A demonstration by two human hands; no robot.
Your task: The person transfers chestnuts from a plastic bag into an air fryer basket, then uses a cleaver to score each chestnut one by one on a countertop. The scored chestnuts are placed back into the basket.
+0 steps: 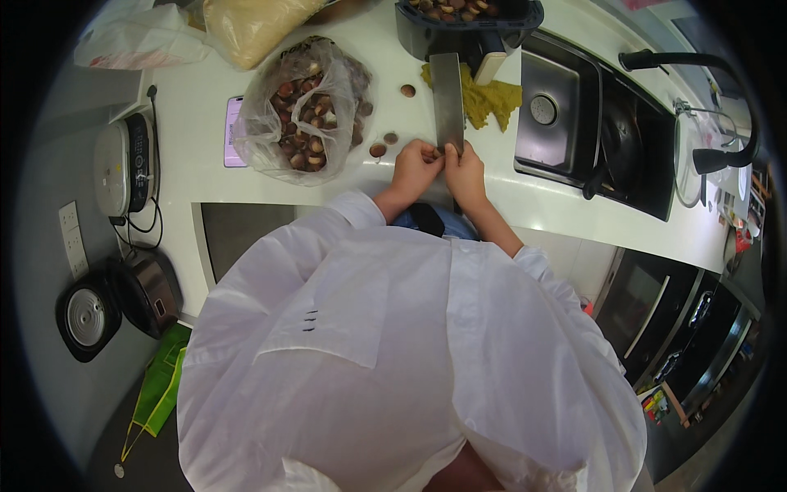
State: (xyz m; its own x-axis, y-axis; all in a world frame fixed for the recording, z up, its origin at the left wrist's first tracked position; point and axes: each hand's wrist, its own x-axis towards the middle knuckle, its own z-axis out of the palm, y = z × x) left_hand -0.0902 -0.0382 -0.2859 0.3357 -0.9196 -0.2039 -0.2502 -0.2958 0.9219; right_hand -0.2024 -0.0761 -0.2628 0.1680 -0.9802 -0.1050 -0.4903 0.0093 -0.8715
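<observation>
Near the counter's front edge, my right hand grips a broad-bladed kitchen knife, its blade pointing away from me. My left hand pinches a small brown thing, apparently a chestnut, against the blade's lower left edge; the fingers hide most of it. Left of my hands, a loose chestnut and a few more lie on the white counter. An open clear plastic bag holds many chestnuts. Beyond the knife stands a black air-fryer basket with chestnuts in it. A mustard-green cloth lies under the basket's handle and beside the blade.
A double sink with a black faucet is on the right, a dark pan in its right basin. A phone lies partly beside the chestnut bag. Other plastic bags sit at the back left, and a corded appliance at the left.
</observation>
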